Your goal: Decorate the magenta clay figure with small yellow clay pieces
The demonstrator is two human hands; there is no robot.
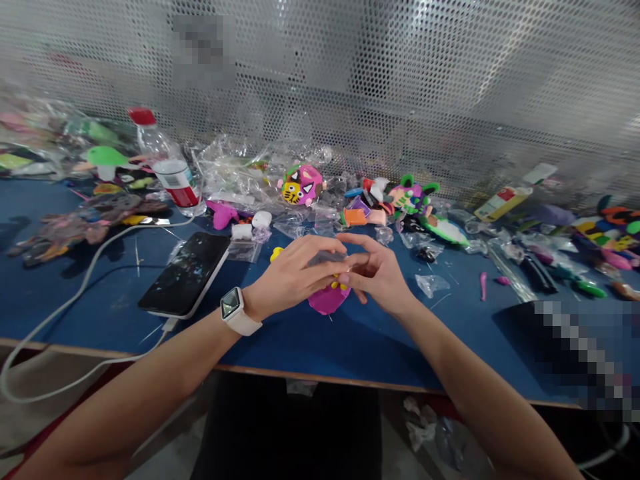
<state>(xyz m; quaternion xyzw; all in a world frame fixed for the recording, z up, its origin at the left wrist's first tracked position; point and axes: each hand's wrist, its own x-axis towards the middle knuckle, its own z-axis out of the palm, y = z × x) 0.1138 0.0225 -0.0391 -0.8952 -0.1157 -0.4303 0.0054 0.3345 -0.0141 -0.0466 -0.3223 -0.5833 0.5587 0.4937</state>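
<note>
Over the blue table, both hands come together above a flat magenta clay piece with small yellow clay bits on its upper part. My left hand, wearing a white watch at the wrist, reaches across the piece with fingers stretched out. Its thumb is hidden, and its fingertips meet those of the other hand. My right hand has thumb and fingertips drawn together beside the yellow bits; what lies between them is too small to make out. Left of my fingers lies a yellow clay lump.
A phone with a white cable lies at left, behind it a red-capped bottle. A pink and yellow clay cat face, colored clay and plastic wrappers line the perforated metal wall. A dark object rests at right.
</note>
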